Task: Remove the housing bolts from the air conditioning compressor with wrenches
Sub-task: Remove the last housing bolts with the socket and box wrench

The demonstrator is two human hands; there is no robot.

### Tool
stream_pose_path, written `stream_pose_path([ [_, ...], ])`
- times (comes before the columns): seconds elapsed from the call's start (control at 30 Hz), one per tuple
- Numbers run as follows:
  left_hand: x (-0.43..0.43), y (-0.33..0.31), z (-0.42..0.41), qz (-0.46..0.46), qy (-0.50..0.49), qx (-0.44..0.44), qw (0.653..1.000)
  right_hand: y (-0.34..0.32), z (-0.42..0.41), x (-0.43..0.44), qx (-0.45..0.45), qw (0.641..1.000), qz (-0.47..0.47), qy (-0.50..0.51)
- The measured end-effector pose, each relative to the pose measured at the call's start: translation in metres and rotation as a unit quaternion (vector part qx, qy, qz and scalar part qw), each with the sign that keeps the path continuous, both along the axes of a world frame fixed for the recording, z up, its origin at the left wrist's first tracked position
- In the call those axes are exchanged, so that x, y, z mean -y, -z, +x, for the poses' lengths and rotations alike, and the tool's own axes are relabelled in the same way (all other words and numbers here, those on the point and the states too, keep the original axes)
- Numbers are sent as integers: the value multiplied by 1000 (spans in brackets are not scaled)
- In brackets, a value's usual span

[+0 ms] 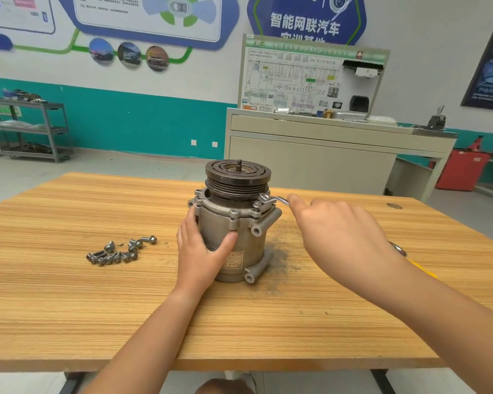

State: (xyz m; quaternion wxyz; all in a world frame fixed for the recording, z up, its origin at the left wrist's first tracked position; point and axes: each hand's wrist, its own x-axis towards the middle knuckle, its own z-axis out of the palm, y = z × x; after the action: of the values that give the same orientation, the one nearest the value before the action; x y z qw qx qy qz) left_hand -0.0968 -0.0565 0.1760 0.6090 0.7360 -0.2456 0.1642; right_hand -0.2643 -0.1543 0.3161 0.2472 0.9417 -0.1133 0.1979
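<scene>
The grey air conditioning compressor [244, 231] stands upright on the wooden table [97, 294], its dark pulley on top. My left hand [201, 251] wraps round the left side of the housing, thumb across the front. My right hand [336, 231] grips the handle of a silver wrench [273, 200], whose ring end sits on a bolt at the flange's right rim. Most of the handle is hidden inside my fist. Several removed bolts [120, 251] lie in a loose pile to the left of the compressor.
Dark grime marks the table [279, 251] to the right of the compressor. A yellow-handled tool [402, 251] peeks out behind my right wrist. Beyond the table stand a beige training bench [325, 155], a grey shelf cart [32, 129] and a red cabinet [461, 169].
</scene>
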Motion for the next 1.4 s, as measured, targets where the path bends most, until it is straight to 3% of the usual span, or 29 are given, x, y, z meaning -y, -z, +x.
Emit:
stream_pose_path([
  [0.33, 1, 0, 1, 7, -8, 0, 1000, -10, 22, -27, -137, 988, -71, 3],
  [0.47, 1, 1, 3, 5, -13, 11, 1000, -5, 22, -20, -137, 984, -109, -23],
  [0.8, 0, -2, 0, 2, 0, -4, 1000, -5, 62, 51, -38, 994, -87, -45],
  [1.03, -2, -2, 0, 5, 0, -2, 1000, 20, 95, 62, 43, 994, 3, -98],
  [1.17, -2, -2, -1, 6, 6, -7, 1000, 14, 66, 63, 149, 971, 146, -114],
  [1.23, -2, -2, -1, 5, 6, -9, 1000, 10, 44, 54, 178, 963, 157, -126],
  [1.4, -1, -1, -1, 1, 4, -8, 1000, 2, 10, 22, 26, 1000, 7, -7],
])
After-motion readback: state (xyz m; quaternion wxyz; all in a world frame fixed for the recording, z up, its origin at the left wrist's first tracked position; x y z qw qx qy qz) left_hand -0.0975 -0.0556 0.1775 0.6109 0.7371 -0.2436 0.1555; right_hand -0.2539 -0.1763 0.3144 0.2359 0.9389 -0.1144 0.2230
